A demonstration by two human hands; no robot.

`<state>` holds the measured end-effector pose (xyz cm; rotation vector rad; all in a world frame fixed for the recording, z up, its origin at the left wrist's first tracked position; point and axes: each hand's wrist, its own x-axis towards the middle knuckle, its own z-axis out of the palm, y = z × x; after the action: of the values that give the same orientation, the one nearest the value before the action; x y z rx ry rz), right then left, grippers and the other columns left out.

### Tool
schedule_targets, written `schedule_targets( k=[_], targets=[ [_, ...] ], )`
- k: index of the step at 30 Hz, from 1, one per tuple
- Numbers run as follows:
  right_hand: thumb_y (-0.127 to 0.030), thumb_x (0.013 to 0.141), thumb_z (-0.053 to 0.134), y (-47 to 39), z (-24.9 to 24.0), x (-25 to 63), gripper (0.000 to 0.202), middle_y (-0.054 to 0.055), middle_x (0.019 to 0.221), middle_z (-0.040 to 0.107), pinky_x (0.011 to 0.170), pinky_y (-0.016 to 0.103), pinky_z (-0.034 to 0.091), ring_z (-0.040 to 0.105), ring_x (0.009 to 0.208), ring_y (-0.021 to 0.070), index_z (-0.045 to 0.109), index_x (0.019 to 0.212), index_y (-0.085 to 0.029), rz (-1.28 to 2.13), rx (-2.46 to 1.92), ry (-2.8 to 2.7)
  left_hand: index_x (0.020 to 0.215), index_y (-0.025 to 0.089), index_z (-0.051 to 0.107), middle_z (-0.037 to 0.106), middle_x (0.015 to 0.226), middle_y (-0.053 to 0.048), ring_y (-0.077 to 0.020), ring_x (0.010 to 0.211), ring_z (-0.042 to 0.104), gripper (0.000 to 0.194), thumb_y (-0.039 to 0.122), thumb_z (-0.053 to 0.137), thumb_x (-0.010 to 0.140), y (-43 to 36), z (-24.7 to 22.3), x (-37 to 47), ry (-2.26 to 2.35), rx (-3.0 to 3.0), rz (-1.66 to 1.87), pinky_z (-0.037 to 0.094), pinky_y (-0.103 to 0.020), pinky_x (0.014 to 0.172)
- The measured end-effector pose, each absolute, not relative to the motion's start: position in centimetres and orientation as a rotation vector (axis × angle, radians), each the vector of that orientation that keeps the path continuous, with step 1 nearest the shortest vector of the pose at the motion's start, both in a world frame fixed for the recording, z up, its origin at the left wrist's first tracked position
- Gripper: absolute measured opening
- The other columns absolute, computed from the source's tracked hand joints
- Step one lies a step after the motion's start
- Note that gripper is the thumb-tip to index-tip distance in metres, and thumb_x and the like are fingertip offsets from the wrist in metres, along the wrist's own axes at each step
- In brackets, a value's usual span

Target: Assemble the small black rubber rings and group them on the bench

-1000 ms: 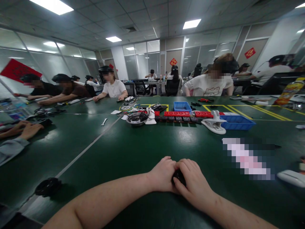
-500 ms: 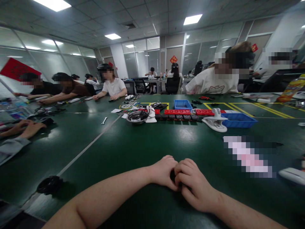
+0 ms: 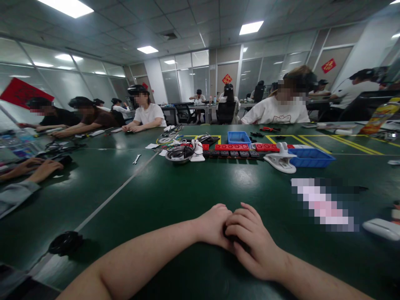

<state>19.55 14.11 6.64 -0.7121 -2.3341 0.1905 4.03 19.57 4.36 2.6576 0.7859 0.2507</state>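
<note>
Green table [image 3: 150, 187], glass partitions [image 3: 258, 79], black office chairs [image 3: 227, 112], lit ceiling panels [image 3: 251, 27], red wall decorations [image 3: 227, 79]

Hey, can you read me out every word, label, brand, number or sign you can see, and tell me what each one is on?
There is no text I can read with certainty.
Right-hand red diamond sign: gold characters, too blurred.
Middle red diamond sign: gold characters, too small.
Large red sheet at left: dark markings, unreadable.
Yellow-and-orange bottle: label too blurred.
</note>
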Motion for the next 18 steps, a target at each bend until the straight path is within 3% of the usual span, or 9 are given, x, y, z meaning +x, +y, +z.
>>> schedule_targets(
  k=[6, 18],
  targets=[
    [-0.026, 0.071, 0.051, 15.0, 5.7, 19.3, 0.017, 0.008, 0.085, 0.054, 0.078, 0.042, 0.036, 0.047, 0.081, 0.0219, 0.051, 0.084, -0.016, 0.120, -1.081, -2.235, 0.103, 0.017, 0.048, 0.058, 0.097, -0.005, -0.0227, 0.093, 0.053, 0.060, 0.049, 0.067, 0.056, 18.6, 3.9, 4.5, 0.932, 2.652, 0.414, 0.026, -0.043, 0.098],
    [-0.028, 0.073, 0.053, 15.8, 5.3, 19.5, 0.013, 0.005, 0.079, 0.053, 0.071, 0.038, 0.037, 0.048, 0.076, 0.0205, 0.051, 0.080, -0.017, 0.090, -1.233, -2.267, 0.085, 0.017, 0.051, 0.056, 0.079, -0.001, -0.0193, 0.081, 0.053, 0.043, 0.047, 0.065, 0.058, 19.0, 3.7, 4.3, 1.102, 2.657, 0.486, 0.028, -0.041, 0.097]
  ],
)
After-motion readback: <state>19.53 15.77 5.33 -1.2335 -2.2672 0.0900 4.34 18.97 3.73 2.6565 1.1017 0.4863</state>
